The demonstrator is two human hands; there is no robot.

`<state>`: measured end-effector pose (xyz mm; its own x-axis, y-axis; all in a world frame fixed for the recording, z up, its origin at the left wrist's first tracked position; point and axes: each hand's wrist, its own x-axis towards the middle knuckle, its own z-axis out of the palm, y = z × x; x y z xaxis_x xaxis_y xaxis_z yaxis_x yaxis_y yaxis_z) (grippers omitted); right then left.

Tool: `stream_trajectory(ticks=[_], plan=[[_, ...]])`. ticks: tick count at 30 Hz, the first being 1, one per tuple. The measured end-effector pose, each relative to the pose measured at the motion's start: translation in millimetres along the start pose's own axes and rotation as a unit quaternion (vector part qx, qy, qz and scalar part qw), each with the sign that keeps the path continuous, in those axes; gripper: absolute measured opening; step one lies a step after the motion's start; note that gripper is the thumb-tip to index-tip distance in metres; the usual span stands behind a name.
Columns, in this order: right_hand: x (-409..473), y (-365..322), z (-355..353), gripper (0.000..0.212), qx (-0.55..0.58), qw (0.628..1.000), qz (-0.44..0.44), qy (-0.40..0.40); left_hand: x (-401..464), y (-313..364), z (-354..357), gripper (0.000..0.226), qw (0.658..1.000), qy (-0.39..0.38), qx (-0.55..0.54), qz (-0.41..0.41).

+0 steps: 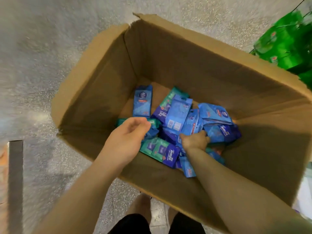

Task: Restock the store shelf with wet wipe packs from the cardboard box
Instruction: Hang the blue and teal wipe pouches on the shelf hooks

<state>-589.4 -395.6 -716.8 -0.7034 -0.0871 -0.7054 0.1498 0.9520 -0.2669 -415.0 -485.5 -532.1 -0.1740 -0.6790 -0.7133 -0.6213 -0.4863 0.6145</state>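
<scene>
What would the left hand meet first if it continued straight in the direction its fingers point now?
Probably the teal pack just beyond the left hand, lying on the pile in the cardboard box; how far above it the fingertips are is unclear.

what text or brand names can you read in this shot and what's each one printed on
"Tempo" on the dark blue pack near the box's front wall.
"Tempo" on the blue pack at the right of the pile.
"Tempo", upside down, on the purple-blue pack mid-pile.
The upright light blue pack carries a round logo, too blurred to read.
The green packages beside the cardboard box have red marks, unreadable.
</scene>
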Motion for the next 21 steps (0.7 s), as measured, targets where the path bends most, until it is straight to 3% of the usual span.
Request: stream_trajectory(ticks=[5, 8, 10, 12, 17, 19, 21], plan=[[-27.4, 13.2, -29.1, 0.055, 0.063, 0.996, -0.051, 0.021, -0.9, 4.2, 18.0, 0.013, 0.998, -0.023, -0.043, -0.026], [-70.0, 4.3, -62.8, 0.044, 0.078, 0.987, -0.139, 0.019, -8.9, 16.1, 40.0, 0.015, 0.992, -0.065, -0.091, -0.055], [-98.9, -8.5, -80.8, 0.044, 0.052, 0.971, -0.230, 0.022, -16.5, 27.7, 54.2, 0.035, 0.984, -0.111, -0.125, -0.067], [-127.5, -20.4, -92.8, 0.047, 0.019, 0.946, -0.323, 0.015, -23.2, 37.7, 65.1, 0.048, 0.970, -0.143, -0.188, -0.050], [-167.6, -47.9, -109.9, 0.051, -0.012, 0.830, -0.556, -0.029, -20.8, 54.7, 45.0, 0.024, 0.903, -0.105, -0.417, 0.016], [-160.4, -57.6, -114.3, 0.038, 0.069, 0.840, -0.525, -0.119, -6.8, 53.8, 28.1, 0.030, 0.899, -0.089, -0.428, 0.018], [-140.1, -63.4, -108.5, 0.018, 0.210, 0.881, -0.402, -0.134, 7.5, 50.5, 10.8, 0.037, 0.909, -0.068, -0.412, 0.003]])
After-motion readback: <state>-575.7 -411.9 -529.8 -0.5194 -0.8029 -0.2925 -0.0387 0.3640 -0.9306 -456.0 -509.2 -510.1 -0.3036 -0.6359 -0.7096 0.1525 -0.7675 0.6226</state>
